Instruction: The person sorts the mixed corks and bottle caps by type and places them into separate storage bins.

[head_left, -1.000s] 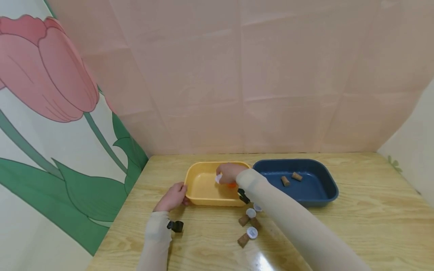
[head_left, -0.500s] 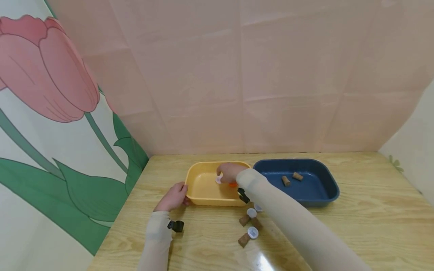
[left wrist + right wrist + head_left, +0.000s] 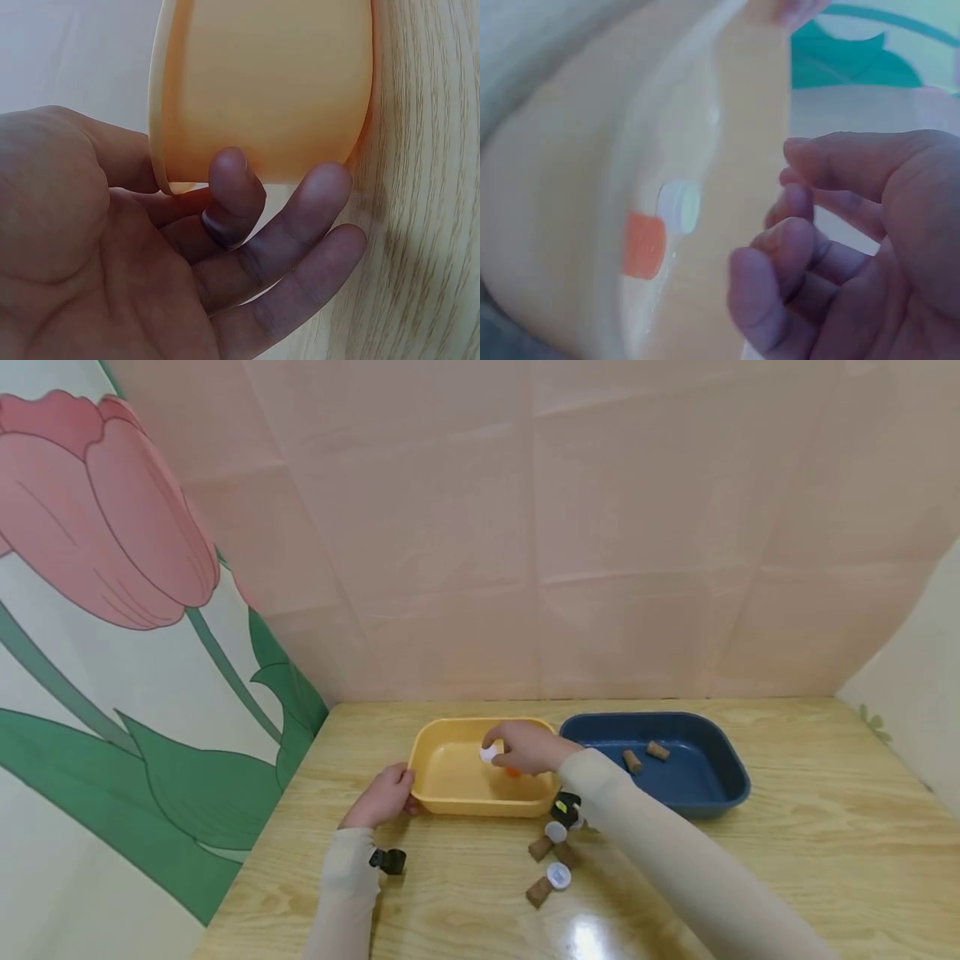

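Note:
My left hand (image 3: 386,795) grips the left end of the yellow tray (image 3: 450,807); in the left wrist view its fingers (image 3: 319,199) curl against the tray's outer wall. Over the tray hovers my right hand (image 3: 528,747), fingers loosely bent. The right wrist view shows nothing between the fingers of this hand (image 3: 840,225). A white bottle cap (image 3: 679,207) lies in the tray beside an orange bottle cap (image 3: 645,245). In the head view the right hand partly covers the orange cap (image 3: 513,772).
To the right of the yellow tray stands a dark blue tray (image 3: 723,758) with two cork stoppers (image 3: 632,762) in it. Several corks (image 3: 538,892) and white caps (image 3: 558,876) lie on the wooden table (image 3: 450,893) in front. A pink-covered wall (image 3: 525,568) rises behind.
My right hand has let go of the white cap inside the yellow tray and moved slightly to the right. The left hand stays on the tray's end.

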`<act>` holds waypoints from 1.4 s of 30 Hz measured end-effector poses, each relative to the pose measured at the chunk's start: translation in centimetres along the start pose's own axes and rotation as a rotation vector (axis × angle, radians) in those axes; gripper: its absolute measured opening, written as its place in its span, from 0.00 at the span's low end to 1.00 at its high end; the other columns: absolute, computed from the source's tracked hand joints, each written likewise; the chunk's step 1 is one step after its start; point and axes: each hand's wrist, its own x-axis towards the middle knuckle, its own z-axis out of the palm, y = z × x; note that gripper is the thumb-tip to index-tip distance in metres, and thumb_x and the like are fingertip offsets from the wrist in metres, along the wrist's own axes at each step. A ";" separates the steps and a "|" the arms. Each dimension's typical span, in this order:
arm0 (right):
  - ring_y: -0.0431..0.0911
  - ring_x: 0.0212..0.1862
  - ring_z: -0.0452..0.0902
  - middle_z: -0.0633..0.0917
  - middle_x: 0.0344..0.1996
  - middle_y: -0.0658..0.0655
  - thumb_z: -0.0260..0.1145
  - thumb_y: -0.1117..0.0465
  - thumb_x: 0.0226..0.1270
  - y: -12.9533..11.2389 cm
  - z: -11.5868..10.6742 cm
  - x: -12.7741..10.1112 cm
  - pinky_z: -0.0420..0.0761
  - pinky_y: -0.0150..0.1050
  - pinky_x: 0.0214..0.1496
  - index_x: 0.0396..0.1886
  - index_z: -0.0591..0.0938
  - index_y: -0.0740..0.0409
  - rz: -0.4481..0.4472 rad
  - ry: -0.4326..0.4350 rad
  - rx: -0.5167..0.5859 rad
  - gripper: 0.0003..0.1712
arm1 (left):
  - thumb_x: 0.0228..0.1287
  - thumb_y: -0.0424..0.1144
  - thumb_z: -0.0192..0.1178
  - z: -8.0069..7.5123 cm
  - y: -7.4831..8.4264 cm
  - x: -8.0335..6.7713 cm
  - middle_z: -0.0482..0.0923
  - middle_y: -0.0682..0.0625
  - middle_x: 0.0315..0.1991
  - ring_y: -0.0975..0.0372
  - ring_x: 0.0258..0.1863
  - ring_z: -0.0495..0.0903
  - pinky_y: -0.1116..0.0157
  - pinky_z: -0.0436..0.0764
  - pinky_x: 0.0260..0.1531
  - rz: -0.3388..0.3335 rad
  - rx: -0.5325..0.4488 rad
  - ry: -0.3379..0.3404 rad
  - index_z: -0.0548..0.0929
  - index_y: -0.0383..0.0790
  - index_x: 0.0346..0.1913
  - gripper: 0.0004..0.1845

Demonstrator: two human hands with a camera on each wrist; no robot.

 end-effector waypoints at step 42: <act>0.32 0.26 0.70 0.77 0.23 0.45 0.76 0.58 0.58 7.8 6.0 -14.2 0.74 0.30 0.28 0.51 0.84 0.51 -0.221 0.013 0.316 0.20 | 0.81 0.39 0.40 -0.1 -0.1 0.3 0.79 0.43 0.32 0.58 0.30 0.81 0.56 0.84 0.38 -0.025 0.004 0.006 0.77 0.29 0.53 0.18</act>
